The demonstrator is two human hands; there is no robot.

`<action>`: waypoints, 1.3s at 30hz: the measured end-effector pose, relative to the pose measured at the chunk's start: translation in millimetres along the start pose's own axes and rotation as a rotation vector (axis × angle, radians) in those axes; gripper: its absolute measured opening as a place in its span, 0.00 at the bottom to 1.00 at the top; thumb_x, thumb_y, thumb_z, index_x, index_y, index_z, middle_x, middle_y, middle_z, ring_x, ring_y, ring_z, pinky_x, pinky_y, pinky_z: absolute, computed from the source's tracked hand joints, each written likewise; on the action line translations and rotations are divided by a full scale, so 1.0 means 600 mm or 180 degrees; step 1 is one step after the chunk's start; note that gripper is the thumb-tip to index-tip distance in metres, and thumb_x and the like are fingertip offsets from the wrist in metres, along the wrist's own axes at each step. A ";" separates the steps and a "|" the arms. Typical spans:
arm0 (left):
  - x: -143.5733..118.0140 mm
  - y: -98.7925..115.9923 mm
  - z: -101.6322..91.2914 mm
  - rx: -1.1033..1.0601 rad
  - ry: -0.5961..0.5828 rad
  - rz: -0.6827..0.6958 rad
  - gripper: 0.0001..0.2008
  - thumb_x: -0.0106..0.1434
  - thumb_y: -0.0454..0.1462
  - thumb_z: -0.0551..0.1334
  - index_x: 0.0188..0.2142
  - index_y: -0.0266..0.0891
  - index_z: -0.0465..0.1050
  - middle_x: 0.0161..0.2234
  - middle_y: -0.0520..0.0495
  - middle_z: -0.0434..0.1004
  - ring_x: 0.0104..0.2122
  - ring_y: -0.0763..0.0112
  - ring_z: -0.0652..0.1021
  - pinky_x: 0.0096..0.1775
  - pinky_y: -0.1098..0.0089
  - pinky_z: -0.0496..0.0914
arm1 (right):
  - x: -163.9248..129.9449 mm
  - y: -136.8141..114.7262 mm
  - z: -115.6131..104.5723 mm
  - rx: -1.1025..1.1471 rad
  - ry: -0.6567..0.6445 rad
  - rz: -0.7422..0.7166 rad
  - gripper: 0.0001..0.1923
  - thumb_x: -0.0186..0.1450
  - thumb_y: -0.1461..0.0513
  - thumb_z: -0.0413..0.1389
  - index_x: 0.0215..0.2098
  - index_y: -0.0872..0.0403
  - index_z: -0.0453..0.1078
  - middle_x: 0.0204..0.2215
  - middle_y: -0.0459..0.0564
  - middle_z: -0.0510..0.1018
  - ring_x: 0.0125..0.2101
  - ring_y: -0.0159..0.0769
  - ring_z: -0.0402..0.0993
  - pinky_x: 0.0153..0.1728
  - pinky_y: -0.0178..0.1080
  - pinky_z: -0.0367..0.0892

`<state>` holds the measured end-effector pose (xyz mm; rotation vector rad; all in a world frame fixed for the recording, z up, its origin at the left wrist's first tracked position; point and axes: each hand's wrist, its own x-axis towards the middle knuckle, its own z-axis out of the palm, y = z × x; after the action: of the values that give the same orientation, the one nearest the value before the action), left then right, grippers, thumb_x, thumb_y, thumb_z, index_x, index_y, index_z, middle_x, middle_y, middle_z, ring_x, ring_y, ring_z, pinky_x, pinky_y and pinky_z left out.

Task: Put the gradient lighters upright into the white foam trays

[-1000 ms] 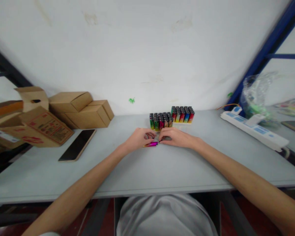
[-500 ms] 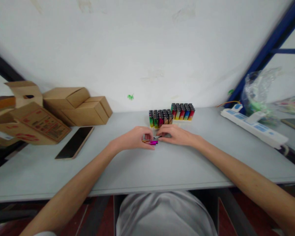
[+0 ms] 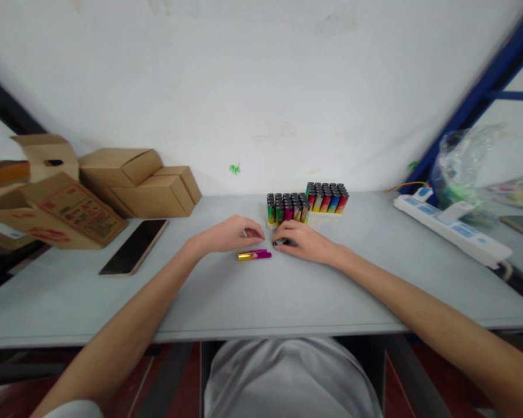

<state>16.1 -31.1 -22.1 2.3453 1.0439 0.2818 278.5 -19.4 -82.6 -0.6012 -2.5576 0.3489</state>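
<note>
A shiny gold and magenta lighter lies flat on the grey table; whether a second one lies against it I cannot tell. Just behind it, my left hand is held with curved fingers and nothing visible between them. My right hand has its fingers closed around a small dark object with a black end, seemingly a lighter, mostly hidden by the fingers. Behind my right hand stands a block of upright black-topped lighters in several colours.
Another block of upright lighters stands on a pale tray by the wall. At left are a phone, an open carton and closed cardboard boxes. A white power strip and clear plastic bag are at right.
My left hand has let go of the gold and magenta lighter, which now lies on the table, and has drawn left. My right hand has shifted slightly left and closed further over the dark object.
</note>
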 end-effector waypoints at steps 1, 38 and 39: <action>-0.001 0.004 -0.002 0.0072 0.0032 0.0000 0.17 0.67 0.47 0.60 0.41 0.38 0.82 0.35 0.46 0.83 0.34 0.68 0.80 0.38 0.73 0.70 | 0.002 -0.001 0.003 0.0000 0.0024 -0.0003 0.09 0.72 0.59 0.58 0.46 0.54 0.77 0.42 0.54 0.77 0.44 0.41 0.76 0.50 0.43 0.71; 0.044 0.034 0.116 -0.3403 0.0861 -0.0188 0.19 0.67 0.51 0.64 0.37 0.36 0.69 0.27 0.52 0.72 0.19 0.80 0.67 0.22 0.75 0.62 | -0.002 0.002 -0.047 0.1941 0.1277 0.0810 0.14 0.64 0.52 0.66 0.44 0.52 0.80 0.39 0.52 0.83 0.37 0.38 0.82 0.43 0.42 0.78; 0.044 0.035 0.118 -0.3364 0.0917 -0.0193 0.19 0.67 0.51 0.64 0.36 0.37 0.69 0.27 0.53 0.71 0.19 0.80 0.67 0.22 0.75 0.61 | -0.002 0.001 -0.046 0.2097 0.1294 0.0867 0.15 0.62 0.52 0.67 0.42 0.52 0.80 0.38 0.51 0.83 0.37 0.38 0.82 0.44 0.43 0.78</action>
<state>75.0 -51.7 -69.3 1.3331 0.7846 0.9099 293.8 -15.7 -59.6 -0.6717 -1.8210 0.9976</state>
